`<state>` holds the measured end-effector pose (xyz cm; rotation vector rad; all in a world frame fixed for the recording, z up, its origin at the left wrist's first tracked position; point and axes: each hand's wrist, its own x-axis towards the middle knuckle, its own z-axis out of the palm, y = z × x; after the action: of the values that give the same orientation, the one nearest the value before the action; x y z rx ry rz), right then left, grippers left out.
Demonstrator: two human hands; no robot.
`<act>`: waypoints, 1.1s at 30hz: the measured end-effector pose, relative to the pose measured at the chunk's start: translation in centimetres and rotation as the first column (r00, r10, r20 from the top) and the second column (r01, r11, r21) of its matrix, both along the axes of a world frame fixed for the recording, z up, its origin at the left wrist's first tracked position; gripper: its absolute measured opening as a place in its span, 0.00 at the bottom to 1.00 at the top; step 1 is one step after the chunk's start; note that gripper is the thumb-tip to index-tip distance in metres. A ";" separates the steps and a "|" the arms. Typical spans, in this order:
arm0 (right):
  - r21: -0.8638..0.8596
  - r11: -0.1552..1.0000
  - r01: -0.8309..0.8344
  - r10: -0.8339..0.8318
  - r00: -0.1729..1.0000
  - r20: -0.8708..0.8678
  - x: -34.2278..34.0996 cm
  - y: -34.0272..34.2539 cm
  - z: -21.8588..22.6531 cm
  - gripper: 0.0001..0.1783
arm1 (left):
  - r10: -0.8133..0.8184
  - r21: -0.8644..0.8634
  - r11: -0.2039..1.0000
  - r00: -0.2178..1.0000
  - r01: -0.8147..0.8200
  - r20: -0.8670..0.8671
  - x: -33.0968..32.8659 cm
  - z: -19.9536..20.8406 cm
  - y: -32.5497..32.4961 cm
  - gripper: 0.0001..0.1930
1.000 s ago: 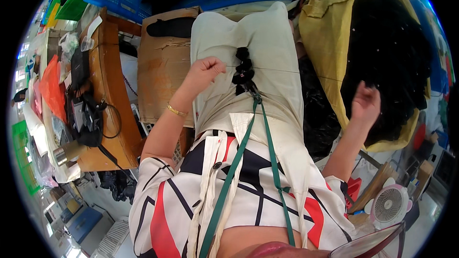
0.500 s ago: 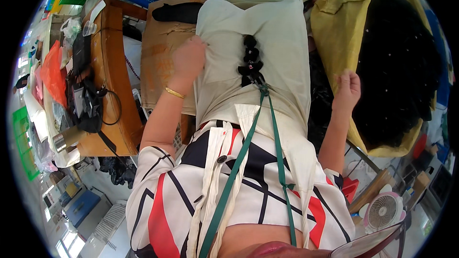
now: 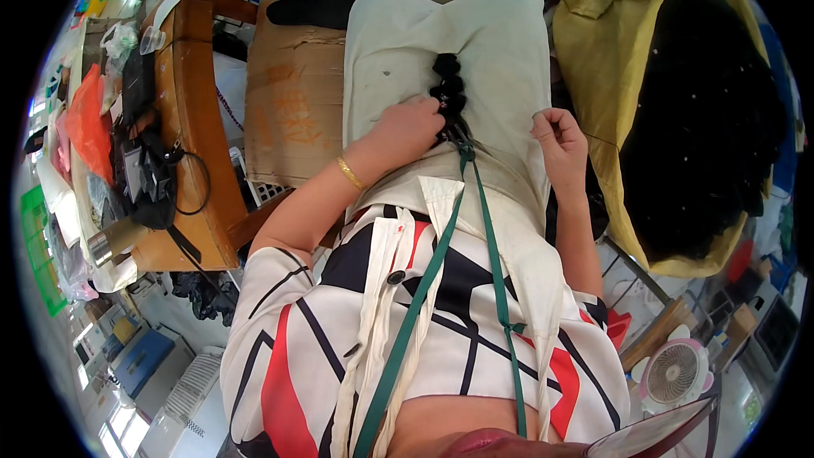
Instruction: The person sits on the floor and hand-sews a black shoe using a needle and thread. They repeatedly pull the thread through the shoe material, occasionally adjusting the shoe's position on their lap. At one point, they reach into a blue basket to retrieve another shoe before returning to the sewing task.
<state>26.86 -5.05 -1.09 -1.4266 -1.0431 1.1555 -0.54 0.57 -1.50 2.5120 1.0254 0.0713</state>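
Against the left side of the black bunched piece (image 3: 448,76), the left hand (image 3: 407,131) sits with fingers folded; whether they pinch it cannot be told. The left forearm (image 3: 307,214) slants toward the piece. Well right of the piece, the right hand (image 3: 563,144) is raised, thumb and forefinger tips together. Beneath the piece lies white cloth (image 3: 502,47); green cord (image 3: 486,233) extends from the piece's near end.

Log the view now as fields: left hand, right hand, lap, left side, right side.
Left hand: fingers at the black bunched piece
Right hand: fingers curled, apart from that piece; grip unclear
Lap: cream cloth under the piece; green straps run from its near end
Left side: cardboard, wooden desk
Right side: yellow sack holding black material
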 end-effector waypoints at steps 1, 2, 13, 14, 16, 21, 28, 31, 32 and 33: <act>-0.020 1.000 -0.013 0.013 1.000 0.022 0.0 0.0 0.2 0.05 | 0.025 -0.019 1.000 1.000 -0.025 -0.004 -0.3 0.7 0.3 0.07; -0.039 0.999 -0.029 0.030 0.999 0.039 -0.2 0.0 0.3 0.05 | 0.054 -0.036 0.998 0.998 -0.055 -0.013 -0.6 1.7 0.5 0.07; -0.044 0.957 -0.286 0.288 0.956 0.056 -4.4 1.6 1.7 0.12 | 0.411 -0.491 0.853 0.811 -0.180 0.416 -4.2 5.8 1.2 0.04; -0.063 0.946 -0.317 0.319 0.947 0.030 -5.0 1.9 2.5 0.12 | 0.391 -0.473 0.867 0.803 -0.157 0.450 -3.9 6.1 1.0 0.04; -0.077 0.938 -0.337 0.332 0.940 -0.074 -6.2 2.2 3.8 0.11 | 0.372 -0.492 0.866 0.770 -0.088 0.519 -3.1 6.2 0.6 0.03; 0.088 0.959 -0.269 0.283 0.919 -0.276 -7.7 2.3 4.1 0.09 | 0.648 -0.779 0.625 0.521 0.052 0.555 -2.3 6.3 -0.2 0.03; 0.166 0.958 -0.234 0.197 0.957 0.212 -7.8 1.3 3.9 0.07 | 0.572 -0.688 0.723 0.609 -0.058 0.549 -1.3 5.0 -1.7 0.07; 0.100 0.977 -0.190 0.183 0.980 0.076 -7.8 0.3 3.2 0.08 | 0.473 -0.465 0.868 0.580 -0.175 0.664 -0.7 4.8 -2.7 0.07; 0.098 0.988 -0.120 0.118 0.993 0.032 -7.4 0.0 3.4 0.08 | 0.414 -0.370 0.907 0.595 -0.202 0.689 0.0 5.2 -2.8 0.08; 0.083 0.991 -0.103 0.108 0.993 -0.057 -7.8 0.6 3.4 0.10 | 0.349 -0.249 0.937 0.651 -0.244 0.674 -1.2 6.2 -2.2 0.08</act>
<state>19.06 -4.41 2.35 -1.2785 -1.1202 1.2116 -1.70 -1.65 4.72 1.8662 1.0230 0.9657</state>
